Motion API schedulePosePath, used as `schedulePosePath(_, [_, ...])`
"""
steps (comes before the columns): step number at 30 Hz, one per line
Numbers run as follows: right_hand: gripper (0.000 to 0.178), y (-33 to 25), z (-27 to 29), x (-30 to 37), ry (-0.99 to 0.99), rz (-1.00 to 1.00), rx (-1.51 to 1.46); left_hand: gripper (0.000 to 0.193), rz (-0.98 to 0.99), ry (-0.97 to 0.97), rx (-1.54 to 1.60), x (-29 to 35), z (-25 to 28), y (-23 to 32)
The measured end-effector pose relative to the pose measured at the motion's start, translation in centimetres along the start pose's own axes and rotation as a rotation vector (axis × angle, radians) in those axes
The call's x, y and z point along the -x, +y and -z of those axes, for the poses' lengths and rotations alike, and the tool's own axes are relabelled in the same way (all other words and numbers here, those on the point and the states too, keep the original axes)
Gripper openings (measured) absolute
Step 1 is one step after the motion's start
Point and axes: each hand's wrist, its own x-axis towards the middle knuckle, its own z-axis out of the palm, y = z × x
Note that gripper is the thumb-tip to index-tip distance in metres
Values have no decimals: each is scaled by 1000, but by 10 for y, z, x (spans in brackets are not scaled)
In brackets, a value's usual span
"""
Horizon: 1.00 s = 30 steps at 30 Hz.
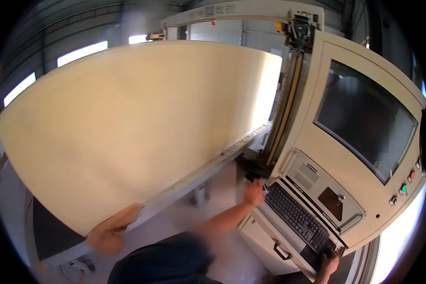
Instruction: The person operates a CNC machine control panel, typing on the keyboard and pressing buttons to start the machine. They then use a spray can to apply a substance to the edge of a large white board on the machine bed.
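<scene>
A black keyboard (pixel 296 215) lies lengthwise on a pale pull-out tray (pixel 281 227) at the front of a cream machine cabinet. At the tray's far left end, my left hand (pixel 254 193) has its fingers closed on the edge. My right hand (pixel 330 263) is curled at the near right end, beside a black pad (pixel 312 258). A small dark shape by its fingertips is too unclear to name. Above the tray stands a dark monitor screen (pixel 364 120) with reflections in it.
A large cream block (pixel 128 128) stands on a machine bed (pixel 175 194) to the left, under an overhead gantry (pixel 251 8). A blurred brown shape (pixel 111 232) covers its near lower corner. Coloured buttons (pixel 403 189) sit right of the screen. A black handle (pixel 282 251) projects below the tray.
</scene>
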Motion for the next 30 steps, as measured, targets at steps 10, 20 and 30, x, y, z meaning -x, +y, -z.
schedulePosePath(10, [44, -17, 0, -11, -29, 82, -25, 54, 53, -75, -58, 0, 1, -1])
schedulePosePath(20, [43, -16, -2, -16, -49, 85, -31, 55, 59, -89, 30, -1, 6, 3])
schedulePosePath(30, [43, -3, -10, -8, -83, 75, -37, 45, 38, 21, 17, 2, 11, 4])
